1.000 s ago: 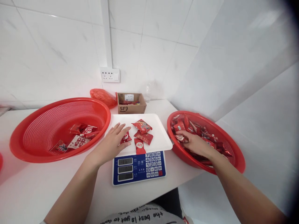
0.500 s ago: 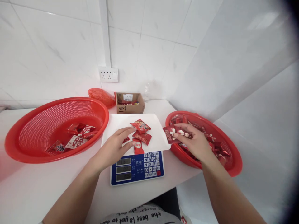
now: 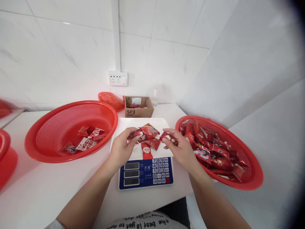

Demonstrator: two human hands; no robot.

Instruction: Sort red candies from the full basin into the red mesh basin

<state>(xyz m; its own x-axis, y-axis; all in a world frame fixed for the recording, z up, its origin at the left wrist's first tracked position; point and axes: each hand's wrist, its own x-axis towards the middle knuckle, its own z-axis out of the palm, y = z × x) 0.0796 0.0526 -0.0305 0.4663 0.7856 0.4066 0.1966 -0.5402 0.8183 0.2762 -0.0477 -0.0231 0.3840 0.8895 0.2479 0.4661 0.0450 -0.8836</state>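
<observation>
A blue electronic scale [image 3: 145,173] with a white tray [image 3: 122,125] stands on the white counter in front of me. Several red snack packets [image 3: 150,129] lie on the tray. My left hand [image 3: 122,148] is over the tray's left part, fingers pinched on a small red packet [image 3: 137,133]. My right hand [image 3: 178,148] is over the tray's right edge, fingers closed on another red packet [image 3: 168,137]. The two hands are close together above the tray.
A red mesh basket [image 3: 71,111] on the left holds a few packets. A red basket [image 3: 247,181] on the right is full of red packets. A small cardboard box [image 3: 139,111], a red plastic bag [image 3: 111,100] and a wall socket [image 3: 118,78] sit behind. Another red container [image 3: 7,152] is at far left.
My right hand has come out of the right basket with a packet and moved left to the scale tray. My left hand went from flat to pinching a packet on the tray.
</observation>
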